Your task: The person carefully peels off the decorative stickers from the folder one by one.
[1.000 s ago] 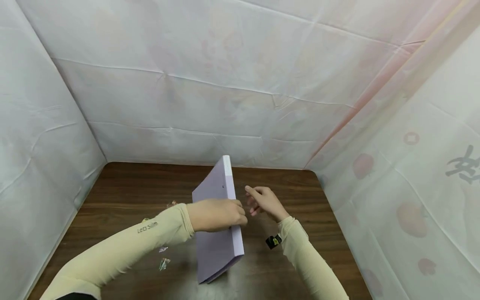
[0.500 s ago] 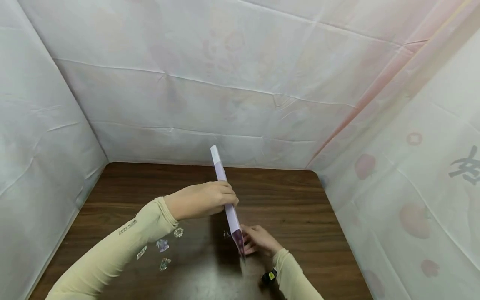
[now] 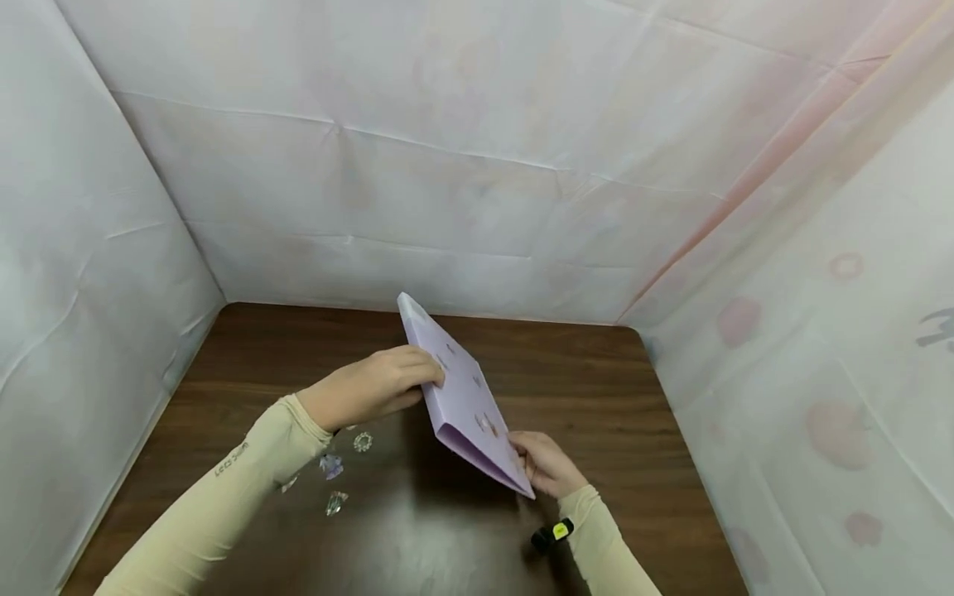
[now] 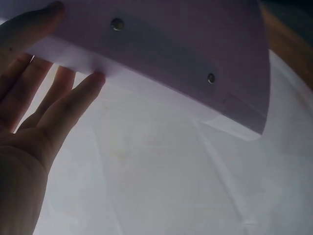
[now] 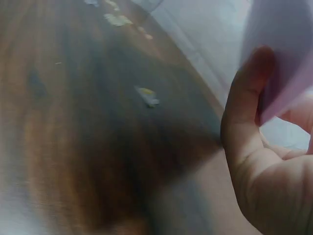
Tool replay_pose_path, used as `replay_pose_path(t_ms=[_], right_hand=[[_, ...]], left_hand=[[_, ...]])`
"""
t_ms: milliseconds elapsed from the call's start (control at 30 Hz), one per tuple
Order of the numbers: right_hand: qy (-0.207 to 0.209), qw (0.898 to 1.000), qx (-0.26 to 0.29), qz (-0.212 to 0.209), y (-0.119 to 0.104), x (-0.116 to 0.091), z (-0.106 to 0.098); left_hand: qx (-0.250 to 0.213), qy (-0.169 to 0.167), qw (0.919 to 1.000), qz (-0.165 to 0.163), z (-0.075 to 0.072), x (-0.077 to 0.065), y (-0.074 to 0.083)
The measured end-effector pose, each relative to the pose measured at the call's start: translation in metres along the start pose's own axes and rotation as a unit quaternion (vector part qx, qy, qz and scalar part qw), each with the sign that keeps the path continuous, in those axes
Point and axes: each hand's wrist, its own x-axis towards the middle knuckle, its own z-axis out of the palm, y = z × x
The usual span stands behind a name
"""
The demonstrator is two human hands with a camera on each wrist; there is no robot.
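A lilac ring binder (image 3: 460, 387) is held tilted above the table. My left hand (image 3: 373, 385) grips its spine, with the thumb over one cover in the left wrist view, where two metal rivets (image 4: 117, 24) show. At the opposite edge my right hand (image 3: 547, 465) pinches the cover, thumb on one side and fingers on the other. Several small shapes, perhaps stickers (image 3: 488, 425), show on the cover facing up. Beside my left forearm lie several shiny pieces, among them a ring-shaped one (image 3: 363, 442), a purplish one (image 3: 331, 466) and a clear one (image 3: 336, 502).
The dark wooden table (image 3: 596, 389) is bounded by white cloth walls (image 3: 477, 199) at the back and both sides. A black band with a yellow spot (image 3: 553, 535) sits at my right wrist.
The binder has turned from near upright, so its other cover now faces up. My right hand, apart from it a second ago, has taken hold of the edge. Shiny pieces have come into sight.
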Motion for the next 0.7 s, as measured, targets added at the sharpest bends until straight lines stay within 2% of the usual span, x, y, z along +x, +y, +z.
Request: replay_pose_path(t_ms=[100, 200, 333, 467, 600, 700], right_hand=[[0.050, 0.998, -0.025, -0.007, -0.009, -0.002, -0.003], [0.081, 0.995, -0.066, 0.003, -0.013, -0.007, -0.008], [0.094, 0.989, -0.110, 0.003, -0.014, -0.014, -0.015], [0.104, 0.982, -0.157, -0.001, -0.007, -0.018, -0.020], [0.111, 0.974, -0.199, 0.006, 0.007, -0.021, -0.022], [0.118, 0.968, -0.219, 0.018, 0.017, -0.023, -0.023]], left_hand=[[-0.005, 0.014, 0.9996, -0.025, 0.006, -0.012, -0.002], [-0.008, 0.020, 0.9984, -0.052, 0.020, -0.033, -0.001], [-0.011, 0.017, 0.9968, -0.077, 0.045, -0.062, 0.002], [-0.003, 0.014, 0.9953, -0.095, 0.077, -0.091, 0.011], [0.016, -0.019, 0.9901, -0.139, 0.106, -0.118, 0.022], [0.043, -0.053, 0.9808, -0.183, 0.120, -0.130, 0.028]])
